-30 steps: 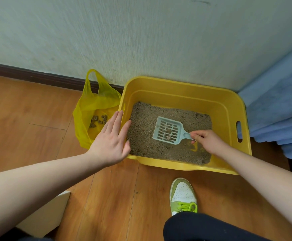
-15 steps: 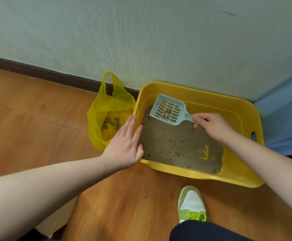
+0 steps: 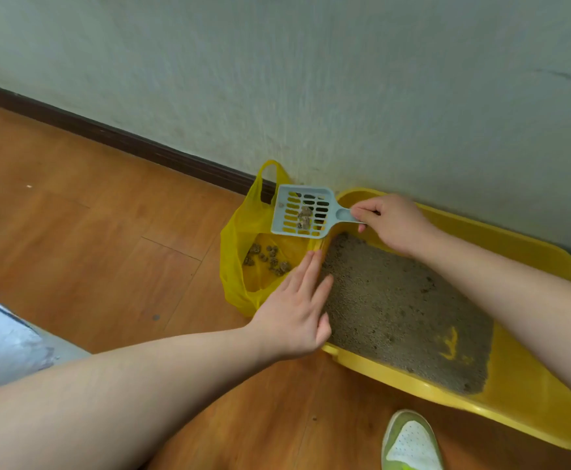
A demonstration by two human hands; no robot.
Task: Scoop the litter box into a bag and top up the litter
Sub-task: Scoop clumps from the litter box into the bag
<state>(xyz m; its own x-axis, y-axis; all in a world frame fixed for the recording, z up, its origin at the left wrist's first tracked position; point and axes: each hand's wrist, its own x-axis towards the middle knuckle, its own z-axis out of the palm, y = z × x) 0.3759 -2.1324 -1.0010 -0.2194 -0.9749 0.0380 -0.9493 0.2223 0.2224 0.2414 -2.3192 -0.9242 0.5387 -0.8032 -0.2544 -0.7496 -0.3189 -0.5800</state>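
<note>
A yellow litter box (image 3: 521,405) stands against the wall, with grey litter (image 3: 399,310) covering most of its floor. My right hand (image 3: 391,221) grips the handle of a pale blue slotted scoop (image 3: 302,211). The scoop carries a few clumps and hangs over the open yellow plastic bag (image 3: 240,239) left of the box. Several clumps lie inside the bag. My left hand (image 3: 294,307) rests flat, fingers together, on the box's left rim next to the bag.
The pale wall (image 3: 311,79) with a dark skirting board (image 3: 114,137) runs behind the bag and box. Wooden floor (image 3: 90,239) spreads to the left. A green and white shoe (image 3: 409,442) is at the bottom, and a pale object (image 3: 2,337) at the left edge.
My right hand lifted the loaded scoop out of the litter and carried it left, from over the box to above the bag. My left hand stayed on the box rim.
</note>
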